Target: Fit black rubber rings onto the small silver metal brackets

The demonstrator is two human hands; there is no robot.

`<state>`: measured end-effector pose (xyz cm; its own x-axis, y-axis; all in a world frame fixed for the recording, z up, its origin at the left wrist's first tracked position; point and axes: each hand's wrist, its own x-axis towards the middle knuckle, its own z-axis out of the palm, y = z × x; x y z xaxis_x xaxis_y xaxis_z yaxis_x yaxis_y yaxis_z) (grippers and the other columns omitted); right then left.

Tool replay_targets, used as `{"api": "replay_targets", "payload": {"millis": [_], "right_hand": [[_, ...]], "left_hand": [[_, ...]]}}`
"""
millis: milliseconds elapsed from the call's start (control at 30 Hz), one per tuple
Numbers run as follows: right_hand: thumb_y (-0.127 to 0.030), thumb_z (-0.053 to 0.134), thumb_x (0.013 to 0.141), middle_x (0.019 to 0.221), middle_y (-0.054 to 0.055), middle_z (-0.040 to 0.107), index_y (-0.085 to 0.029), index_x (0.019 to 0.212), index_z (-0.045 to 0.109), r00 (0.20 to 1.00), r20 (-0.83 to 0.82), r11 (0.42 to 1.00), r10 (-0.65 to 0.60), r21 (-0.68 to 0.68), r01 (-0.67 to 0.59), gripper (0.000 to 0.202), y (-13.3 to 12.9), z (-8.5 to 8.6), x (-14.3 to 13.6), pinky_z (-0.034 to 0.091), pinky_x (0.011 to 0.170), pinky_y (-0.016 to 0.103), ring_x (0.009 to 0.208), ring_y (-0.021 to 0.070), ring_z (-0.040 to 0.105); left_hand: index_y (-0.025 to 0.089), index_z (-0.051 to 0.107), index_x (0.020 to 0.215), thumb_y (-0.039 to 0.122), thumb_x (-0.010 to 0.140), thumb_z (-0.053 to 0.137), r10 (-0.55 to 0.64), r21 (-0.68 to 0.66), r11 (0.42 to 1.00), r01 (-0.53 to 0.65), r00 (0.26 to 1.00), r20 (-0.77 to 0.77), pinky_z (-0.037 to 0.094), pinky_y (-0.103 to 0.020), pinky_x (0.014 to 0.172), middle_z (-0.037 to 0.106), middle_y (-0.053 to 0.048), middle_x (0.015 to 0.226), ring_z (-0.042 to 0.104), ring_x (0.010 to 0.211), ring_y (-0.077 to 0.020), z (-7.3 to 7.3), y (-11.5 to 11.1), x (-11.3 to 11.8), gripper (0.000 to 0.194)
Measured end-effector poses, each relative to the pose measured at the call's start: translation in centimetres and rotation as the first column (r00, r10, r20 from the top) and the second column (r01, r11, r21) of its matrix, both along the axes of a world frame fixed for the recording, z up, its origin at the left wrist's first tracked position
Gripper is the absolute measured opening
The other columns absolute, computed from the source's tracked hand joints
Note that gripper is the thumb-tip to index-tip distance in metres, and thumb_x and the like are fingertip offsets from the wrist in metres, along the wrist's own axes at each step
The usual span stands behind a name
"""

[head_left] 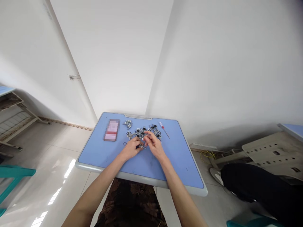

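Note:
My left hand and my right hand meet over the middle of a blue table. Together they pinch a small metal part between their fingertips. Just beyond the fingers lies a pile of several small metal parts with black rings. A single black ring lies on the tabletop to the left of my left hand. A smaller cluster of metal parts sits further back.
A flat pink and red packet lies at the table's back left. A thin tool with a red handle lies at the back right. A person's dark-clothed leg is at the right, other desks at both sides.

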<state>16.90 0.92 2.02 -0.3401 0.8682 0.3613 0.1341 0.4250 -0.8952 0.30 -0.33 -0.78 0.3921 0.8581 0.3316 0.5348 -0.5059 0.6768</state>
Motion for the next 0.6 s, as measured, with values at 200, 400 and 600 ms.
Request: {"api": "replay_targets", "payload": {"millis": [200, 400, 600], "right_hand": [[-0.030, 0.053, 0.088, 0.075, -0.001, 0.058, -0.023, 0.122, 0.051, 0.986, -0.014, 0.976, -0.164, 0.142, 0.164, 0.035, 0.2, -0.8, -0.3, 0.049, 0.058, 0.027, 0.057, 0.0121, 0.053], [-0.030, 0.051, 0.089, 0.082, 0.003, 0.060, -0.021, 0.118, 0.054, 0.969, 0.068, 0.933, -0.236, 0.295, 0.207, 0.031, -0.1, -1.0, -0.4, 0.050, 0.060, 0.027, 0.064, 0.0138, 0.057], [-0.028, 0.041, 0.093, 0.090, 0.007, 0.063, -0.021, 0.123, 0.051, 0.979, 0.073, 0.949, -0.191, 0.270, 0.165, 0.032, -0.2, -0.8, -0.1, 0.053, 0.067, 0.030, 0.080, 0.0177, 0.062]], "left_hand": [[0.018, 0.066, 0.094, 0.016, 0.079, 0.063, -0.010, -0.015, 1.000, 0.010, 1.000, 0.007, 0.047, -0.033, 0.082, 0.058, -0.006, 0.097, 0.057, 0.086, -0.0184, -0.4, 0.1, -0.1, 0.016], [0.019, 0.066, 0.096, 0.017, 0.079, 0.064, 0.003, -0.037, 0.999, -0.003, 1.000, 0.005, 0.047, -0.034, 0.082, 0.058, -0.006, 0.098, 0.057, 0.087, -0.0188, -0.6, 0.2, -0.1, 0.017], [0.018, 0.067, 0.094, 0.017, 0.078, 0.065, 0.001, -0.042, 0.999, 0.000, 1.000, 0.008, 0.047, -0.034, 0.082, 0.058, -0.006, 0.097, 0.057, 0.087, -0.0191, -0.4, 0.2, -0.1, 0.016]]}}
